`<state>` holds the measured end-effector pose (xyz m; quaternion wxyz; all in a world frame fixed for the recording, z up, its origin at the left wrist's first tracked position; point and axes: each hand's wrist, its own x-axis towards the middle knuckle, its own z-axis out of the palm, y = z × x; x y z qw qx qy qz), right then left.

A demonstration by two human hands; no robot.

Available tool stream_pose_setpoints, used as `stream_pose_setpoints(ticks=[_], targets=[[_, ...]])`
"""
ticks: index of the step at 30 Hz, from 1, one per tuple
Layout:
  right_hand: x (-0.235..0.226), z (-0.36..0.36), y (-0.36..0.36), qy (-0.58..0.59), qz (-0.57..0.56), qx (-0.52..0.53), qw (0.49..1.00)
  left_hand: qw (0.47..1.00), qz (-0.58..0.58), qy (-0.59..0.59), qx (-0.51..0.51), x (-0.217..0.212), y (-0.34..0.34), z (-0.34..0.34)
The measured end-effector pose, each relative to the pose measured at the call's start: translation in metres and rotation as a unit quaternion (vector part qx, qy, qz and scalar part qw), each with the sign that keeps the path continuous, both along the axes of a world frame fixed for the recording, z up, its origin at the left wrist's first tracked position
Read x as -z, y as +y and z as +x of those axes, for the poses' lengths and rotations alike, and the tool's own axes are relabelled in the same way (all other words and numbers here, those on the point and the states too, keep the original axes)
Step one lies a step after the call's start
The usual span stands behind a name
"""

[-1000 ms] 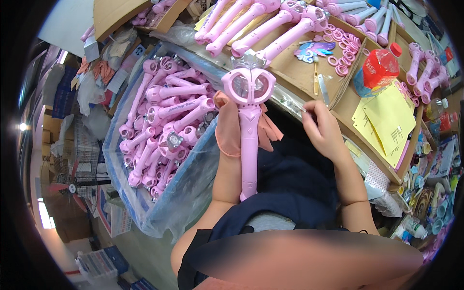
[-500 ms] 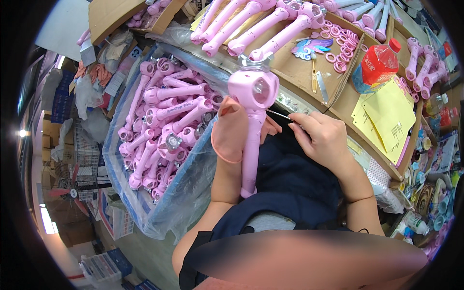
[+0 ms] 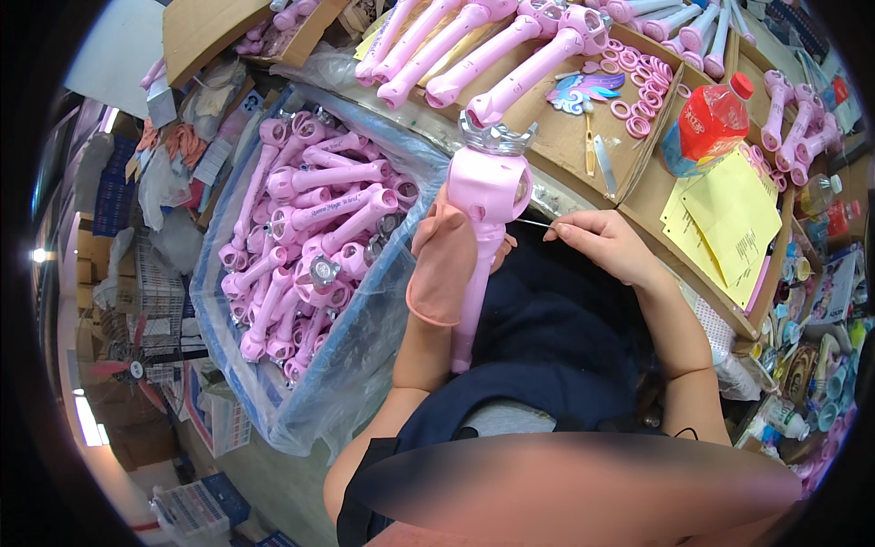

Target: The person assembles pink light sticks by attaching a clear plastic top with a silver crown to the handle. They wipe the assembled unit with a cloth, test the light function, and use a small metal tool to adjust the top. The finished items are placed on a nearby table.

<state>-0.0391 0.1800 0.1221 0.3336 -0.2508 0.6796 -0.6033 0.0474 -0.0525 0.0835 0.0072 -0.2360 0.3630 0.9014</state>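
Note:
A pink toy wand with a silver crown top stands upright in front of me, its handle pointing down toward my lap. My left hand, in a salmon-coloured fabric glove, is closed round the wand just below its round head. From the right, my bare right hand pinches a thin metal rod-like tool. The tool's tip points at the wand's neck; whether it touches is too small to tell. The wand's head has a round opening on its right side.
A blue plastic-lined bin full of pink wands stands at left. Ahead, a cardboard tray carries more wands, pink rings, a winged ornament and a small blade. A red-labelled bottle and yellow papers lie right.
The wand has turned in my left hand, so the head's opening now faces right and the crown shows more. My right hand has shifted slightly, still pinching the tool.

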Motion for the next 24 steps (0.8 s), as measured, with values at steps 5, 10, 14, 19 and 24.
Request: stream_pose_setpoints(ticks=[5, 10, 14, 19, 24], targets=[[0.01, 0.006, 0.001, 0.192, -0.008, 0.014, 0.981, 0.998, -0.053, 0.025, 0.019, 0.002, 0.0, 0.005], [0.007, 0.007, -0.001, 0.32, 0.029, 0.038, 0.946, 0.997, -0.041, 0.067, -0.005, -0.006, 0.0, 0.003], [-0.001, 0.01, -0.002, 0.437, 0.056, 0.047, 0.897, 0.993, 0.009, 0.093, 0.075, -0.009, -0.004, 0.003], [-0.004, 0.028, 0.012, 0.418, 0.123, 0.073, 0.897, 0.983, -0.09, 0.145, 0.07, -0.036, 0.002, 0.005], [0.05, 0.08, -0.028, 0.222, -0.07, 0.018, 0.972, 0.953, -0.116, 0.28, 0.028, -0.082, -0.001, -0.01]])
